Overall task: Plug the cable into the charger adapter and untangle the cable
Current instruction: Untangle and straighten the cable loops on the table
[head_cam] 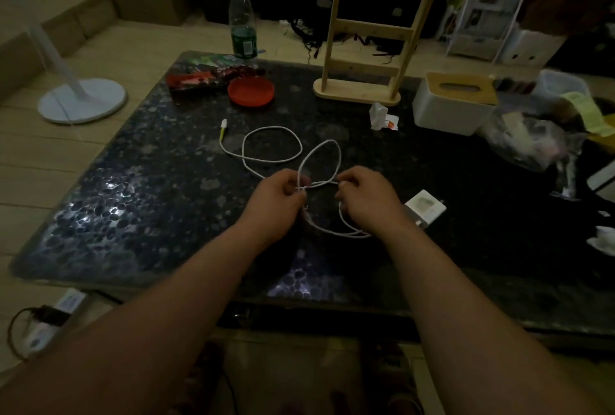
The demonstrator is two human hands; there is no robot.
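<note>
Cable (273, 145) loops across the middle of the table (100, 215), its free plug toward the far left edge. I have my left hand (276, 201) and right hand (362, 201) both pinching the crossing strands. If I pull outward, the knot could tighten, or drag the adapter (426, 208) just beside my right wrist.

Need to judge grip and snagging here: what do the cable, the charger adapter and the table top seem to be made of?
Cable: white, probably braided fabric sheath; faint speckled texture, though the dim light leaves that open.
Charger adapter: white, smooth plastic by its look, with flat faces and rounded edges.
Table top: dark, glossy, pebble-patterned, likely polished stone or glass over a pattern; it reflects light.
</note>
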